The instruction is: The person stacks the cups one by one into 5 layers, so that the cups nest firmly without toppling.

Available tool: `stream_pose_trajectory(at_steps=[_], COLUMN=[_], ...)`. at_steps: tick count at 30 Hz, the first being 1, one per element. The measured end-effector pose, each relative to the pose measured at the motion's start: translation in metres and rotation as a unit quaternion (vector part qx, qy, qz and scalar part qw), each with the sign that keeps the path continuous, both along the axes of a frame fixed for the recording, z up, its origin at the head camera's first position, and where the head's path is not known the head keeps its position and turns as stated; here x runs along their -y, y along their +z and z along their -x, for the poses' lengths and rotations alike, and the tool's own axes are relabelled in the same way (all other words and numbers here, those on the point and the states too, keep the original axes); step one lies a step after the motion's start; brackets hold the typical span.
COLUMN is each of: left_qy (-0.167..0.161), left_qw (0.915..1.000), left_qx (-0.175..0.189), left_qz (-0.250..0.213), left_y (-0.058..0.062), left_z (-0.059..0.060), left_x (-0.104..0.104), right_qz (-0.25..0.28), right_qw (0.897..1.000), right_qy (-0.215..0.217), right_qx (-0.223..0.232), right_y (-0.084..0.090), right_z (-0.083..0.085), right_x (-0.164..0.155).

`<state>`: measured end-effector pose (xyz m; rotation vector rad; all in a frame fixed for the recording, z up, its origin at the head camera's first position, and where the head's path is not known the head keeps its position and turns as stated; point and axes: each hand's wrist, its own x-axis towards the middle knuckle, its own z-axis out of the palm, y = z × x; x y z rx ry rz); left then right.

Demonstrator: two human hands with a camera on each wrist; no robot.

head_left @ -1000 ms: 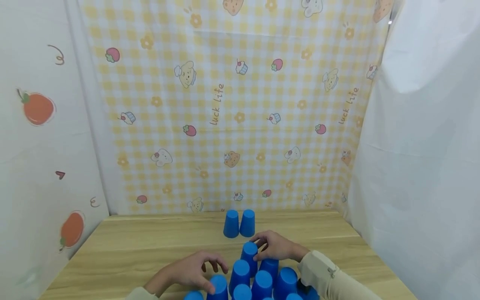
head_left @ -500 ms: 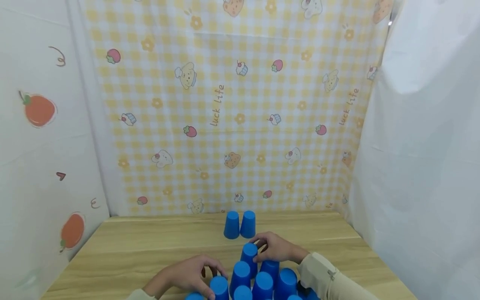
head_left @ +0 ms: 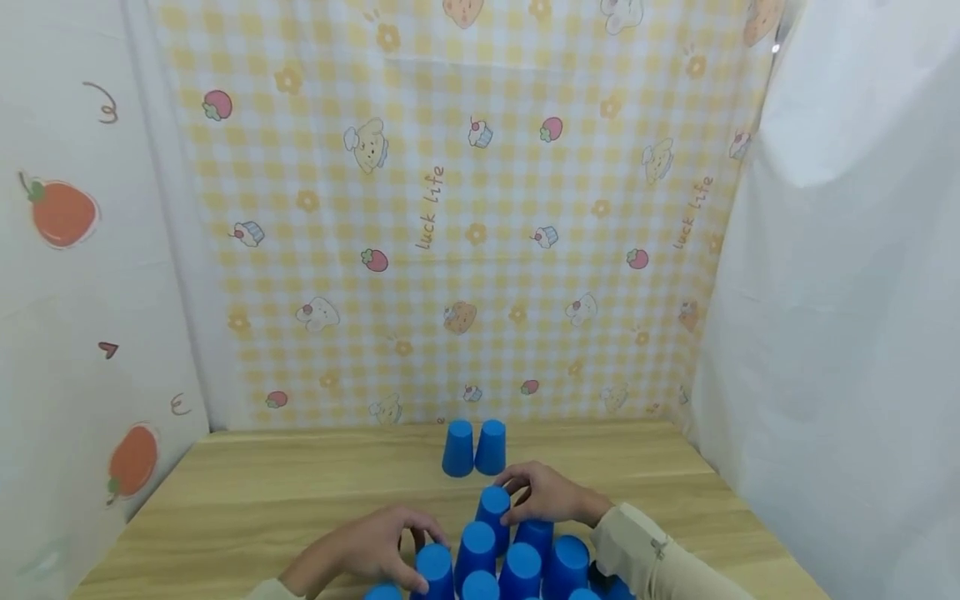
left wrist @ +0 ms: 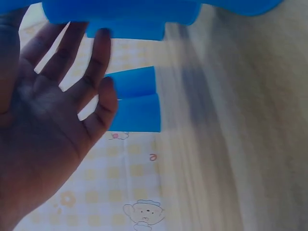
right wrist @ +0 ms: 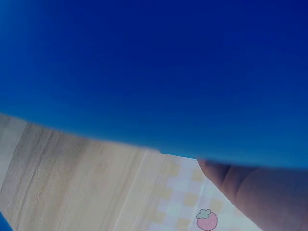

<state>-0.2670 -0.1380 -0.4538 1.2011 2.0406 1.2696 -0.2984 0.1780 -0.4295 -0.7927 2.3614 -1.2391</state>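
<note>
Several blue plastic cups stand upside down in a cluster at the table's near edge. My left hand [head_left: 375, 546] has its thumb and fingers around the top of the cluster's left blue cup [head_left: 433, 568]. At the far tip of the cluster, my right hand [head_left: 551, 492] pinches another blue cup [head_left: 493, 510] between thumb and fingers. In the left wrist view, the left hand's fingers [left wrist: 98, 57] reach up to the blue cups [left wrist: 120, 10]. A blurred blue cup wall [right wrist: 154, 72] fills most of the right wrist view, hiding most of that hand.
Two upside-down blue cups [head_left: 458, 450] stand side by side farther back on the wooden table [head_left: 300, 475]. A yellow checked cloth [head_left: 480, 275] hangs behind it, with white cloth sides [head_left: 810, 333]. More cups [head_left: 566, 567] lie under the right forearm.
My left thumb and fingers have come down and closed in on the left cup. The right hand keeps its hold on the front cup. The head view has shifted slightly.
</note>
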Motion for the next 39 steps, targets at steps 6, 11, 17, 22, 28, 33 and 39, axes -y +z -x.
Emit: stream_pose_trajectory(at_steps=[6, 11, 17, 22, 28, 33, 39], left_qy=[0.02, 0.055, 0.068, 0.071, 0.076, 0.085, 0.087], left_qw=[0.9998, 0.9981, 0.996, 0.9961, 0.9962, 0.9957, 0.9955], left_qx=[-0.002, -0.027, -0.058, -0.051, -0.042, -0.036, -0.032], left_qz=[-0.009, -0.007, -0.001, 0.003, 0.004, 0.007, 0.019], left_y=[-0.008, -0.006, -0.004, -0.006, -0.01, -0.012, -0.012], left_z=[-0.001, 0.007, 0.013, 0.011, 0.008, 0.009, 0.01], left_x=[0.001, 0.004, 0.005, 0.002, 0.0, 0.001, 0.001], right_qz=[0.008, 0.009, -0.003, -0.016, -0.02, -0.024, -0.037], right_qw=[1.0, 0.999, 0.997, 0.992, 0.985, 0.978, 0.963], right_qy=[-0.002, -0.023, -0.06, -0.109, -0.15, -0.194, -0.25], right_qx=[-0.003, -0.031, -0.051, -0.069, -0.081, -0.075, -0.094], right_y=[-0.001, 0.012, 0.016, 0.015, 0.014, 0.015, 0.017], right_z=[-0.001, 0.004, 0.006, 0.006, 0.01, 0.015, 0.018], right_x=[-0.003, -0.005, -0.011, -0.02, -0.023, -0.023, -0.025])
